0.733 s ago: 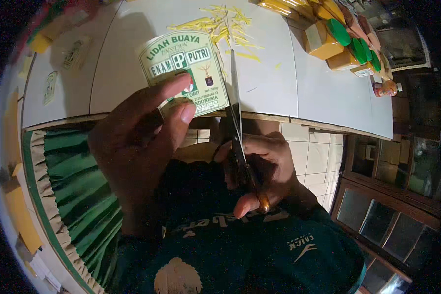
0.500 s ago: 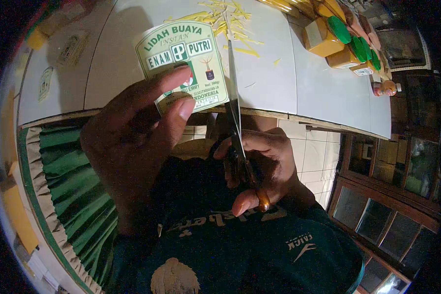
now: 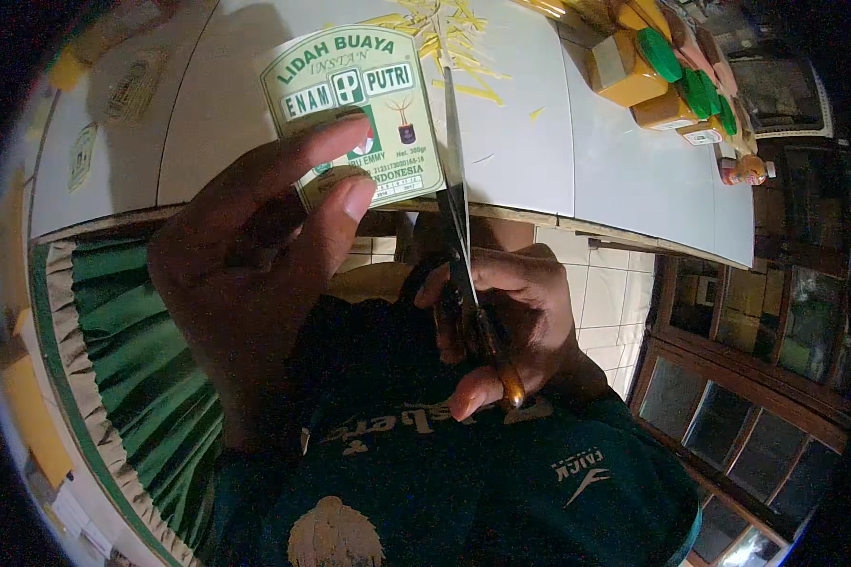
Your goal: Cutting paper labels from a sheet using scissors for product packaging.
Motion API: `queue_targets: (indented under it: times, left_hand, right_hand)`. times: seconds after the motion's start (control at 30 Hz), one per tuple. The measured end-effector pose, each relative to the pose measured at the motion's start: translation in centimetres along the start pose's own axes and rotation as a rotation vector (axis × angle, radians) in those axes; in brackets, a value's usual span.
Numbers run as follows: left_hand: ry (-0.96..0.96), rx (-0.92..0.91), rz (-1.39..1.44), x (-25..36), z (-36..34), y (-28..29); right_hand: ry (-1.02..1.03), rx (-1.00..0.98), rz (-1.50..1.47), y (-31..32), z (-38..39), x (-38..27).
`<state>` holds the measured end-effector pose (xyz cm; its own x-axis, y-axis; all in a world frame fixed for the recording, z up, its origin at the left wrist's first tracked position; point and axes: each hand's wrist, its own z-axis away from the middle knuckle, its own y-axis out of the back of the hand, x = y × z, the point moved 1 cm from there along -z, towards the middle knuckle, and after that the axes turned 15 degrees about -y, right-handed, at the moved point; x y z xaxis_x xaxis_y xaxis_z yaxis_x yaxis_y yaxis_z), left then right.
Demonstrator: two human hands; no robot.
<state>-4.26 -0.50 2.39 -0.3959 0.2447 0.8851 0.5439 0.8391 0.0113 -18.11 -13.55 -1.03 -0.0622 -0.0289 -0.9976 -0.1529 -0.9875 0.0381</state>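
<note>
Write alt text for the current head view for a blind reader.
The left hand pinches a pale green label while the right hand holds scissors beside its right edge. Beyond them, yellow strips lie on a white tabletop, with green-lidded containers toward the right.

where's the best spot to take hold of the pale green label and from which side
Probably a pinch at its lower left part, coming from the left, where the left grip holds it. The label looks thin and flat, so thumb and fingers can clamp it, and the scissors run beside its right edge, blades upward, making that side riskier.
</note>
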Motion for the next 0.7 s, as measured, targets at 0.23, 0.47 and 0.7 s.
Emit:
queue_targets:
  times: [0.23,0.47,0.7]
  left_hand:
    - [-0.014,-0.058,-0.084,0.35,0.07,0.33]
    - [-0.010,-0.005,-0.063,0.14,-0.05,0.31]
    - [0.034,-0.080,-0.135,0.39,-0.02,0.66]
  right_hand:
    - [-0.037,0.033,0.020,-0.25,0.30,0.06]
    - [-0.017,0.047,0.011,-0.38,0.33,0.32]
    - [-0.058,0.018,0.003,-0.34,0.31,0.32]
